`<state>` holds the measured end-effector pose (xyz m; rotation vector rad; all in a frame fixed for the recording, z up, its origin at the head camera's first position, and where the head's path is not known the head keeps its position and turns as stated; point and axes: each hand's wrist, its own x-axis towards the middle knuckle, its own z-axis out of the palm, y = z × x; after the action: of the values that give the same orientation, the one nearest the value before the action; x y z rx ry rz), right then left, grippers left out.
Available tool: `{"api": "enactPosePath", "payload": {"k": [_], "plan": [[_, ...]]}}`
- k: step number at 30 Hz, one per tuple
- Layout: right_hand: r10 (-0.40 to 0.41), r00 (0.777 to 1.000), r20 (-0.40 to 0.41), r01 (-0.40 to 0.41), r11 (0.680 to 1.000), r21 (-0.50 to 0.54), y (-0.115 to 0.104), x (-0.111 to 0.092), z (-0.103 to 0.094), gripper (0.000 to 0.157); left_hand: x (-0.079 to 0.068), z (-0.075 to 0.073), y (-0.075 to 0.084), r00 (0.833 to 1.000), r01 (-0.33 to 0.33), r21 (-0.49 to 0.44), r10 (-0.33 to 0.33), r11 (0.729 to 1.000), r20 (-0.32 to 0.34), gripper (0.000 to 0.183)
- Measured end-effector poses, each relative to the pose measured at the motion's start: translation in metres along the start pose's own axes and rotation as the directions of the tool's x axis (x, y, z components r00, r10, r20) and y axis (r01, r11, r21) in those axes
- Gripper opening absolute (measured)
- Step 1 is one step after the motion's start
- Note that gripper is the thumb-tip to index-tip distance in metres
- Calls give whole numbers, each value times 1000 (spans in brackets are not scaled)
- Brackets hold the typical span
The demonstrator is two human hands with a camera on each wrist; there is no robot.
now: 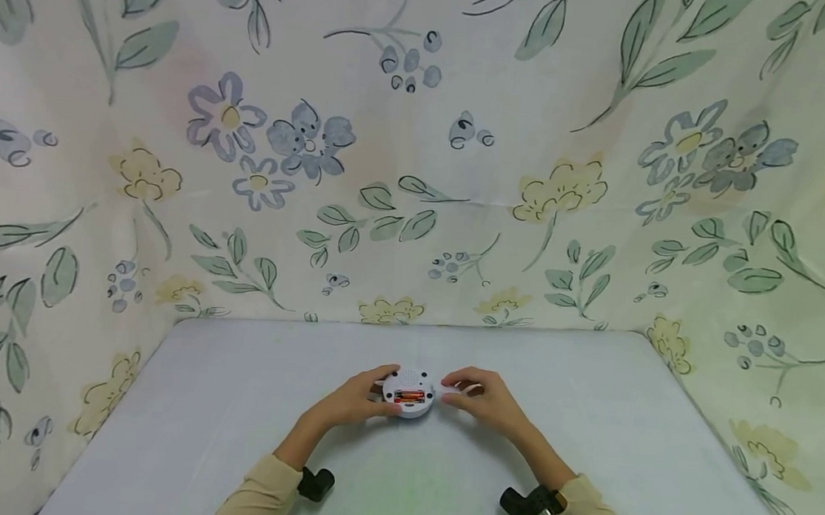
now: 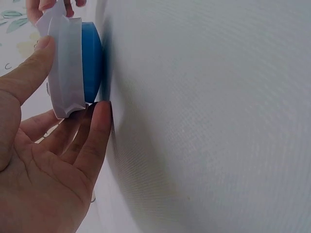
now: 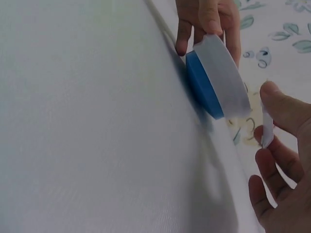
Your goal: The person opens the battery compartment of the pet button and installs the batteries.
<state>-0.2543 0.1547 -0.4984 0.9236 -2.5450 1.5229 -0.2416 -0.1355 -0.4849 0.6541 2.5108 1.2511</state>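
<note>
A round white device (image 1: 411,380) with a blue underside (image 3: 201,85) sits low over the table, its back facing up. Orange-red batteries (image 1: 411,396) lie in the open compartment on that back. My left hand (image 1: 350,399) grips the device's left side, with the thumb (image 2: 31,68) on the white rim and the fingers by the blue side. Just to the right, my right hand (image 1: 490,401) pinches a small white piece (image 3: 267,125), seemingly the battery cover, between thumb and fingers. In the right wrist view that piece is apart from the device.
A pale table (image 1: 407,486) lies under both hands, and a floral cloth (image 1: 413,249) hangs behind it and at the sides. Each wrist carries a black camera, the left one (image 1: 316,485) and the right one (image 1: 529,503).
</note>
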Motion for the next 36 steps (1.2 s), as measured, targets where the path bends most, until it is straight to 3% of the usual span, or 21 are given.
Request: {"api": "enactPosePath", "payload": {"k": [7,21,36], "plan": [[-38,999,19,38,999,14,-1,9,13,21,0,0,-1,1000,-16,-17,16,1000,-7,74],[-164,986,29,166,984,-69,-9,17,27,21,1,2,-8,994,-84,-48,80,995,-79,72],[-193,979,73,200,974,-104,-13,22,37,18,3,2,-9,993,-85,-53,80,995,-92,74]]}}
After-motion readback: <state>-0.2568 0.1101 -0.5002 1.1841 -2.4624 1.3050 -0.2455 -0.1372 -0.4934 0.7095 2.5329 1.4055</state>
